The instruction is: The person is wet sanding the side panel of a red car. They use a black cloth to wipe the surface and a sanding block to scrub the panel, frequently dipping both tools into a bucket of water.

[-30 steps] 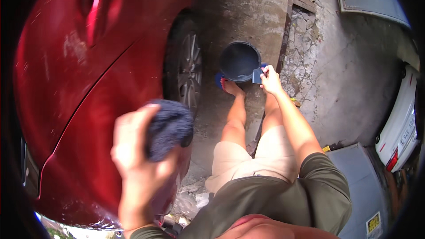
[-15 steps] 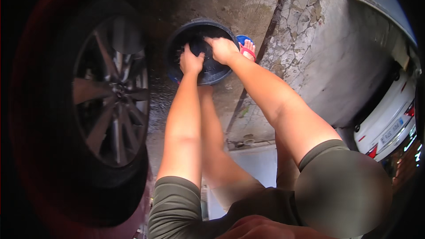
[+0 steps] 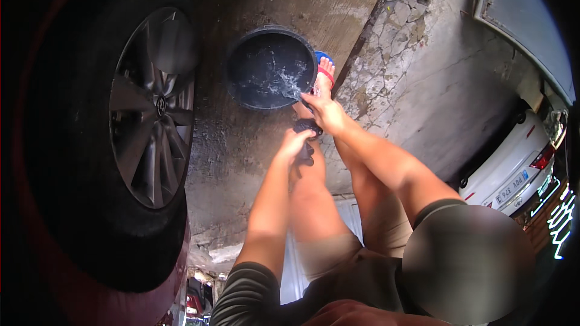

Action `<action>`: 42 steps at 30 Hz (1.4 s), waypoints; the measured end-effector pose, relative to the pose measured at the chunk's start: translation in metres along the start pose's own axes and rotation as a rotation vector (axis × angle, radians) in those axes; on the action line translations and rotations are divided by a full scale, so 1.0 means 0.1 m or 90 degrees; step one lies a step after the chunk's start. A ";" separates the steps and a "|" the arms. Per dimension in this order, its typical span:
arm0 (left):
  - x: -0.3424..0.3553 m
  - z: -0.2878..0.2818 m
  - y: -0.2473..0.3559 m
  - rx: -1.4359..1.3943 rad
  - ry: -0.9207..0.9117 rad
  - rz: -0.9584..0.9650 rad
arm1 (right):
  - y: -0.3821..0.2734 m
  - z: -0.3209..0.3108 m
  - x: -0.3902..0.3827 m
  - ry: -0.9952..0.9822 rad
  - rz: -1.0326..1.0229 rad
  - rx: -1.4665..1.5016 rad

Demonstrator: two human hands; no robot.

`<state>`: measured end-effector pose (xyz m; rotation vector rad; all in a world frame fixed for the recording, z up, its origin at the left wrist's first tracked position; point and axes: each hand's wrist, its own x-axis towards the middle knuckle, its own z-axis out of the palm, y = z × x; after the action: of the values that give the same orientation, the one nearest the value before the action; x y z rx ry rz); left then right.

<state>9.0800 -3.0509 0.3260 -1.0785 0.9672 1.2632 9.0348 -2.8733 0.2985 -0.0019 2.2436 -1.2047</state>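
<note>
The left hand [image 3: 296, 143] has its fingers closed around a dark cloth [image 3: 307, 127], bunched just outside the near rim of the black bucket [image 3: 241, 78]. The right hand [image 3: 328, 113] is at that rim beside splashing water [image 3: 289, 84], fingers curled; whether they grip anything cannot be told. This looks like rinsing; the next move seems to call for a firm hold on the cloth.

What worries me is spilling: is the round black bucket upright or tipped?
Upright: the black bucket opens toward the overhead camera, with water splashing inside.
</note>
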 end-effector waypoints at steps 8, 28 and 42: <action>0.59 0.55 -0.34 -0.062 -0.070 -0.017 | 0.23 -0.07 -0.69 0.107 0.431 -0.043; 0.53 -0.13 -0.46 0.080 0.107 0.159 | -0.25 -0.15 0.00 0.014 0.055 0.055; 0.74 -0.96 0.97 -0.494 -0.015 0.211 | -0.05 0.51 1.78 -0.017 0.423 0.189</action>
<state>8.9917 -3.1271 0.2233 -1.5183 0.6508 2.0086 8.9115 -2.9627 0.1929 0.7725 1.7898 -1.1216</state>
